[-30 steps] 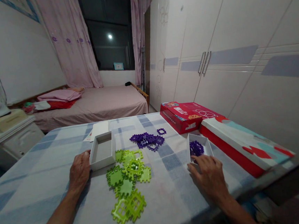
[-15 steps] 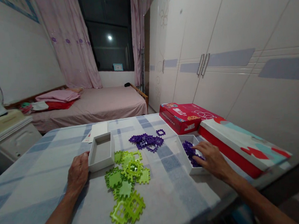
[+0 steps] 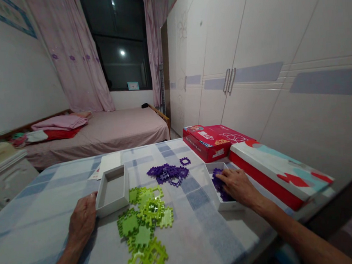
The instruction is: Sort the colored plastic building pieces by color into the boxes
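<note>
Right hand [image 3: 238,187] down in a white box [image 3: 229,205], over at the right of the worktop [image 3: 191,241]. Fingers bent and close together, with tips on the purple pieces [image 3: 218,185] inside. Cannot tell if pinching one or just touching. Left hand [image 3: 82,220] well apart, at the left side of another white box [image 3: 113,191] with a grey bottom. Fingers curled, touching the wall or just beside it; cannot tell if holding tight.

Between the two boxes, a purple heap [image 3: 169,173] toward the far side, and one purple ring [image 3: 185,161] just beside it. Closer in, a bunch of green pieces [image 3: 143,235], some on top of others.

Most likely thin plastic: light, stiff and a bit slippery on the shiny flat parts. Good place to take hold: the bumpy edges, thumb on one side and finger on the other. With the open ones, good to hook a fingertip in the holes too. Best not to bend the skinny frames hard, for fear of a snap. Perhaps a little wiggle for any bumps caught together. Both white boxes probably light card, easy to slide, so best steadied by a wall.

Farther right, a red box [image 3: 206,145] and a long box [image 3: 278,168].
</note>
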Available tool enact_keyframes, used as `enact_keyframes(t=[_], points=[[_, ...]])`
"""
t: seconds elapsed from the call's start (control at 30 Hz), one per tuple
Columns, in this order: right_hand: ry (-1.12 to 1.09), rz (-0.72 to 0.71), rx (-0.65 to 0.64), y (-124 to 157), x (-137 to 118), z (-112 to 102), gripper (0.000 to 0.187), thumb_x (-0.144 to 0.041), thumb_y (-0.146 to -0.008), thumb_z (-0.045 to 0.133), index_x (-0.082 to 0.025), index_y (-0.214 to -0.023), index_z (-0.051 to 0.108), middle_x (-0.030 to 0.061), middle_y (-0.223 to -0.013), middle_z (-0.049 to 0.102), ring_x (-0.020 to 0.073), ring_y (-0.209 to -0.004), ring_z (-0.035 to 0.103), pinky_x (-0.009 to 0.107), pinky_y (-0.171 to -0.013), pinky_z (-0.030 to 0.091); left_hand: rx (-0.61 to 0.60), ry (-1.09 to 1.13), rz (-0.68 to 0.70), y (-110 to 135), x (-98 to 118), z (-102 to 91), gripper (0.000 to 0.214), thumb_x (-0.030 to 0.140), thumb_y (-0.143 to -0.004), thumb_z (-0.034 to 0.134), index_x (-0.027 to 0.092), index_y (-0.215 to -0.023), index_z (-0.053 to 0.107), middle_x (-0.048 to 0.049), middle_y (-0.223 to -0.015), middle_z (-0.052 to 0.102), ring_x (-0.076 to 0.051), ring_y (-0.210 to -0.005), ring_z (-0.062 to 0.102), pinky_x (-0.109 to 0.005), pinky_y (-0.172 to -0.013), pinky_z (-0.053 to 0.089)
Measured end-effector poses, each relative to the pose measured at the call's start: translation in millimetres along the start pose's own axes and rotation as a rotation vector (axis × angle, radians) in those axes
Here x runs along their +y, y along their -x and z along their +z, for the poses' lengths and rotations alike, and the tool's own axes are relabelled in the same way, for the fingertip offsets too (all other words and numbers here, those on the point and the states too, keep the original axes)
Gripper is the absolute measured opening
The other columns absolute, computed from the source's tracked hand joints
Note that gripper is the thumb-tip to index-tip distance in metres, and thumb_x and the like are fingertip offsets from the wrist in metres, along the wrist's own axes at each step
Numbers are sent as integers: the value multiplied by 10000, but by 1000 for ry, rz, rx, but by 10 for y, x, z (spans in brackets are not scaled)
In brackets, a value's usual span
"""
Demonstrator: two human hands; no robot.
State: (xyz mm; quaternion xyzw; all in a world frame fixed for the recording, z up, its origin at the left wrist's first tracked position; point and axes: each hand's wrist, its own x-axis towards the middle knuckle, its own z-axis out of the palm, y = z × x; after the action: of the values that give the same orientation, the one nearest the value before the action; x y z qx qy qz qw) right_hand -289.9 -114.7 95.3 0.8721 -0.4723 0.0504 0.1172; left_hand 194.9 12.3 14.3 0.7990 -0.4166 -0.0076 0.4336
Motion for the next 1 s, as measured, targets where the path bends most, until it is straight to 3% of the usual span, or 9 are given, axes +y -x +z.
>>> enact_keyframes(t=[0.1,0.23,0.37,0.5,0.6,0.7,0.87,1.0], points=[[-162,-31,-11,100,90,-56,340,-228,-882,505,-215,-1209,600,88,-1147,618,216,-1040,564,358,-894,395,7,-1,13,-1,-42,7,513,521,-857,270,178,-1011,619,-137,-1070,622,-300,-1038,570,-449,-923,460],[-118,84,9,116,171,-15,280,-194,-863,512,-193,-1096,667,94,-1067,660,244,-1044,562,391,-893,396,1,5,32,4,-53,2,515,530,-874,259,188,-1011,619,-127,-1064,622,-292,-1043,563,-447,-934,454],[-173,47,-47,49,159,81,234,-185,-831,555,-237,-1007,700,64,-1058,678,247,-1068,560,444,-942,361,-9,10,-21,6,-34,-9,512,522,-867,270,182,-1011,623,-147,-1088,616,-310,-1051,561,-474,-928,449],[-279,64,93,-78,43,17,233,-235,-878,508,-219,-1029,685,75,-1088,666,241,-1085,556,462,-974,347,-6,32,-25,15,-22,0,517,529,-850,278,175,-1012,620,-146,-1087,626,-303,-1043,571,-460,-917,456],[-470,10,196,-279,-217,-80,284,-268,-905,470,-189,-1120,639,89,-1153,630,207,-1099,549,380,-981,381,14,42,-10,26,18,3,510,532,-843,282,186,-994,625,-126,-1068,639,-284,-1039,581,-428,-916,460],[-628,-65,143,-605,-627,-73,419,-302,-882,520,-160,-1276,534,116,-1307,534,192,-1216,480,330,-1029,358,20,35,-35,40,85,-15,506,535,-831,287,183,-969,623,-127,-1073,638,-279,-1042,581,-418,-928,452],[-533,78,-133,-1247,-1230,164,681,-528,-853,528,-189,-1422,367,158,-1487,328,298,-1364,291,486,-1057,281,4,56,-41,53,157,-49,476,541,-814,291,199,-899,610,-113,-1027,648,-255,-1007,591,-382,-916,456],[-486,196,-193,-1557,-1450,337,728,-598,-841,498,-133,-1391,392,218,-1416,404,378,-1338,297,580,-1025,241,8,48,-33,50,175,-52,470,548,-799,289,202,-851,604,-107,-969,654,-257,-959,604,-384,-884,471]])
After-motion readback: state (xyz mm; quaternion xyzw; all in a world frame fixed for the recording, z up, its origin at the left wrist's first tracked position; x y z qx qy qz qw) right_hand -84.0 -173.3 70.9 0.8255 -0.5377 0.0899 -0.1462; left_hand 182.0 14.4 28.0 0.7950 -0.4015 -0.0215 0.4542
